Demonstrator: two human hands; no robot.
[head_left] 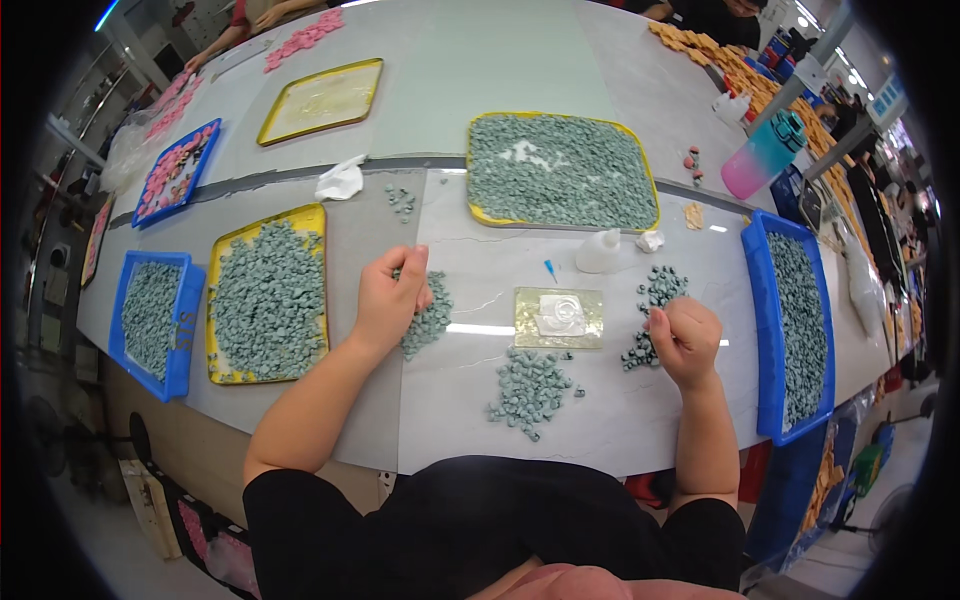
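My left hand (392, 297) is closed, thumb against the curled fingers, over a heap of small grey-green pieces (430, 318). Whatever it may be pinching is hidden. On the other side, my right hand (686, 340) is also closed, at the edge of a cluster of similar pieces with dark parts (660, 285); its grip's content does not show. Between my hands lies a small clear yellowish plate (588, 335) with a white patch on it. Closer to me spreads another heap of grey-green pieces (528, 388).
A white squeeze bottle (598, 254) and a blue dispensing tip (549, 269) lie beyond the plate. Yellow trays (657, 210) and blue bins (752, 300) of pieces flank the work area. A blue-pink drinking bottle (755, 165) stands at far right. Other people work across the table.
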